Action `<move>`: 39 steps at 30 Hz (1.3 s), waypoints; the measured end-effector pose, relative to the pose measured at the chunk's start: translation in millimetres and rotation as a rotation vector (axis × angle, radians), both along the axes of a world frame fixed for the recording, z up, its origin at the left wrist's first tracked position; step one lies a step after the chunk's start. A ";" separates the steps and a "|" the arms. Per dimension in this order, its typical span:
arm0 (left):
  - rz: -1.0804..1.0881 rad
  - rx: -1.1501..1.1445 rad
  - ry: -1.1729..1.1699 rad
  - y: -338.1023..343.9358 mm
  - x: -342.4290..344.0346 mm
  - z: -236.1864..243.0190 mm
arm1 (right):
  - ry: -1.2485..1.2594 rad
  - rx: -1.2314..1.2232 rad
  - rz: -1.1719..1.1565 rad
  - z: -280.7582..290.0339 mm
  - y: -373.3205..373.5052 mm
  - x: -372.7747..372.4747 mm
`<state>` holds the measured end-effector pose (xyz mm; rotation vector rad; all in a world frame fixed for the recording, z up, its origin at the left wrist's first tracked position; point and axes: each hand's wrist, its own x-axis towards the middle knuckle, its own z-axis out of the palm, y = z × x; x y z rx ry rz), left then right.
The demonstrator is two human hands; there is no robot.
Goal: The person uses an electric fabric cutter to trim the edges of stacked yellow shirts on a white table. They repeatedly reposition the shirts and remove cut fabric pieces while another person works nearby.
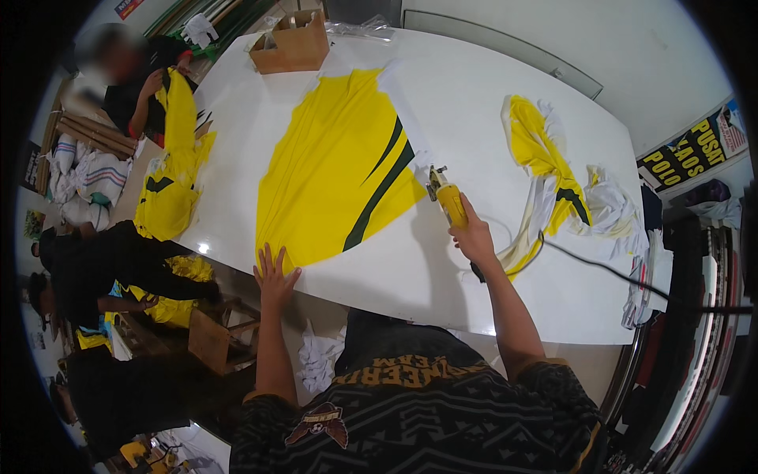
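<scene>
A large yellow fabric panel [328, 166] with dark green stripes and white edging lies spread across the white table [466, 103]. My left hand [276, 275] rests on its near left corner, fingers spread and flat. In my right hand [474, 235] is a yellow electric fabric cutter [452, 207], gripped around its body. The metal head of the cutter is at the panel's right edge, beside the lower end of a green stripe; whether its blade touches cloth I cannot tell.
Yellow and white fabric scraps [545, 150] are heaped on the right of the table. A black cord [608, 272] crosses its right side. An open cardboard box [294, 46] stands at the far edge. At the far left a person [142, 87] handles yellow cloth [170, 197].
</scene>
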<state>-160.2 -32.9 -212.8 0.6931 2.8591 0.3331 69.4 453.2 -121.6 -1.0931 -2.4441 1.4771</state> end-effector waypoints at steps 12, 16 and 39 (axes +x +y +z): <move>0.018 0.057 -0.014 -11.4 -12.4 -2.2 | -0.384 0.262 0.012 18.3 -91.4 106.5; -0.037 0.055 0.021 -13.3 -14.0 -0.7 | -0.283 0.150 -0.130 12.6 -146.8 176.8; 0.073 0.054 -0.124 -34.7 -24.4 -7.6 | -0.190 0.109 -0.275 -3.6 -241.4 199.6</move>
